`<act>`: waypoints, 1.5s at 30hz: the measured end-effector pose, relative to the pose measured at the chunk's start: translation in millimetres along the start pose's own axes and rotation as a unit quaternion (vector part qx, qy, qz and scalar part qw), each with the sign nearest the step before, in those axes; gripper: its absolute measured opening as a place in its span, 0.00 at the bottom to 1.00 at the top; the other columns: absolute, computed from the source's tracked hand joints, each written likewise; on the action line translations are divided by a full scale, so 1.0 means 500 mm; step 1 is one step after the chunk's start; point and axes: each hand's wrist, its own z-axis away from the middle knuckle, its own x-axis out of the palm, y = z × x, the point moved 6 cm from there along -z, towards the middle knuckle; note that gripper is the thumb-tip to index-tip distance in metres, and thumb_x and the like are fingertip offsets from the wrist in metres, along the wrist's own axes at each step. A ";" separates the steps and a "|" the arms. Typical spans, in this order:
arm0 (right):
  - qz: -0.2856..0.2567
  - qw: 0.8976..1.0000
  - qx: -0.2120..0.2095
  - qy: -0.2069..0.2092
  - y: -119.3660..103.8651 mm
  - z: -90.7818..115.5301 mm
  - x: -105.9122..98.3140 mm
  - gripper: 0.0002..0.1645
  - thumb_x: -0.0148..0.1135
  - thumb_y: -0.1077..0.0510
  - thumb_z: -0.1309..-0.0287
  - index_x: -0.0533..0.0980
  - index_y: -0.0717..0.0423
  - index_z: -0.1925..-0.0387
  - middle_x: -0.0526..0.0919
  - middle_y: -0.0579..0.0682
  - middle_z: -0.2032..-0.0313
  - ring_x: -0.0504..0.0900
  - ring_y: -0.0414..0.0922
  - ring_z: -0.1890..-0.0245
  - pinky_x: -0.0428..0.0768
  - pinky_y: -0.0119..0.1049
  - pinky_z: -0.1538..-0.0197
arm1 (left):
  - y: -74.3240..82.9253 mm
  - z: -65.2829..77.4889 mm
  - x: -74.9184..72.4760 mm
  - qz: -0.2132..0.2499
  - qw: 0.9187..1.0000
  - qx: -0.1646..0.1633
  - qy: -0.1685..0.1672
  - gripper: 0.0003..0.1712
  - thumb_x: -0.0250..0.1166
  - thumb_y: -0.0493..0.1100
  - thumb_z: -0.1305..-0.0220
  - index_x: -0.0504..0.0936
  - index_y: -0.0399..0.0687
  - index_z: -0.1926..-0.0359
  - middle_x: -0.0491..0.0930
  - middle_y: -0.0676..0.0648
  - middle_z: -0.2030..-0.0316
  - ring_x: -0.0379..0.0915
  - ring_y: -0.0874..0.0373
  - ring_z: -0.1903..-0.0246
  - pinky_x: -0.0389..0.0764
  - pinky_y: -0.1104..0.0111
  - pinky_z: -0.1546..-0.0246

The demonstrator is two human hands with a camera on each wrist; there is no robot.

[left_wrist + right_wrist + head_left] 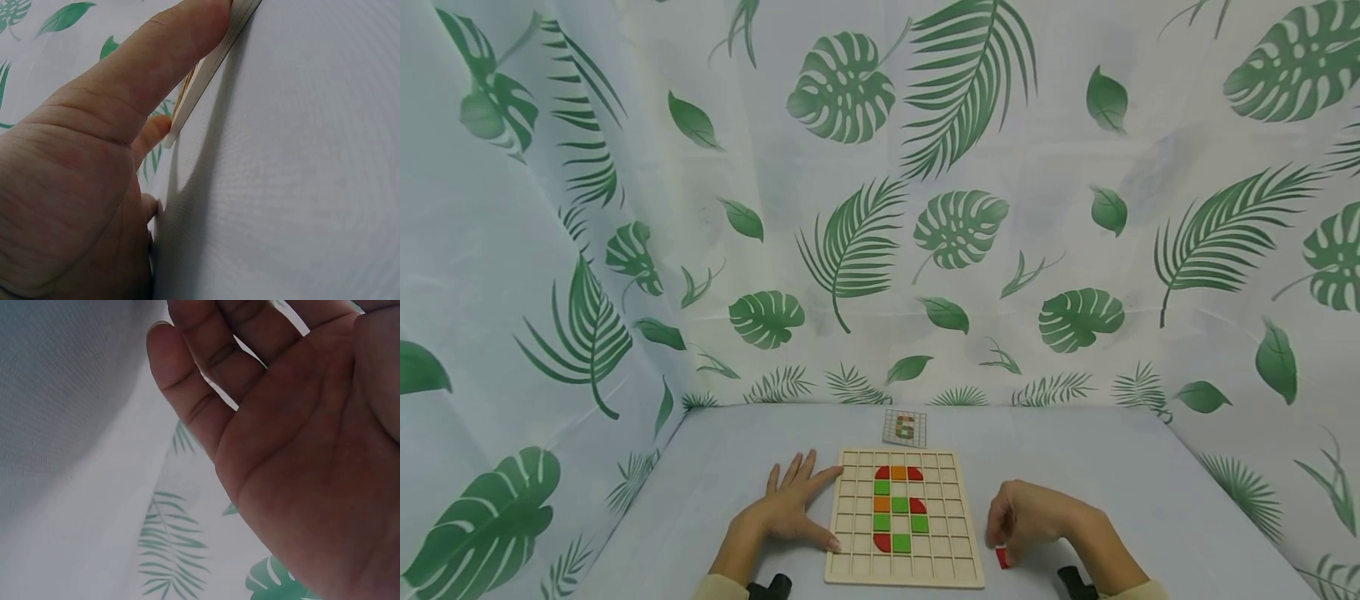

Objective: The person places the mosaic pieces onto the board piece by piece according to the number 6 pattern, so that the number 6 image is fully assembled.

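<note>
A light wooden grid board (942, 569) lies flat on the table, with red rounded pieces, orange squares and green squares (902, 543) set in its middle cells. My left hand (786, 508) is spread at the board's left side, thumb and index finger touching its edge. The left wrist view also shows the thumb against the board's side (203, 81). To the right of the board, my right hand (1037, 512) bends its fingers down and pinches a small red piece (1002, 557) at the table surface. That piece is partly covered by the fingers and out of sight in the right wrist view.
A small pattern card (891, 427) lies behind the board, printed with a coloured figure on a grid. Pale cloth covers the table (737, 442). A leaf-printed curtain (865, 350) hangs at the back and sides.
</note>
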 end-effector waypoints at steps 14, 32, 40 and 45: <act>0.038 0.999 0.031 -0.020 0.006 -0.004 0.013 0.19 0.81 0.74 0.66 0.83 0.53 0.74 0.82 0.45 0.76 0.76 0.37 0.75 0.76 0.29 0.71 | -0.002 -0.002 0.001 -0.001 1.000 -0.001 -0.001 0.70 0.80 0.77 0.65 0.61 0.68 0.20 0.40 0.33 0.17 0.30 0.31 0.18 0.29 0.26 0.27; 0.058 0.998 0.013 -0.006 0.000 -0.015 0.012 0.19 0.81 0.71 0.63 0.79 0.53 0.74 0.81 0.42 0.77 0.75 0.35 0.77 0.73 0.28 0.72 | -0.005 -0.002 0.003 -0.002 1.000 -0.010 -0.001 0.70 0.81 0.77 0.66 0.61 0.69 0.20 0.41 0.34 0.17 0.30 0.31 0.18 0.29 0.27 0.26; 0.049 0.999 -0.004 0.001 -0.004 -0.017 0.009 0.15 0.79 0.72 0.60 0.81 0.53 0.74 0.82 0.42 0.77 0.75 0.34 0.77 0.75 0.27 0.72 | -0.005 -0.004 0.002 -0.004 1.000 -0.001 0.002 0.70 0.80 0.77 0.65 0.61 0.68 0.20 0.40 0.33 0.17 0.30 0.31 0.18 0.29 0.26 0.27; 0.047 0.999 -0.022 0.008 -0.005 -0.017 0.005 0.14 0.80 0.70 0.57 0.82 0.52 0.74 0.84 0.41 0.76 0.75 0.32 0.77 0.75 0.26 0.72 | -0.006 -0.003 0.003 -0.004 1.000 -0.004 0.001 0.70 0.80 0.77 0.65 0.61 0.68 0.20 0.40 0.34 0.17 0.29 0.31 0.18 0.28 0.27 0.27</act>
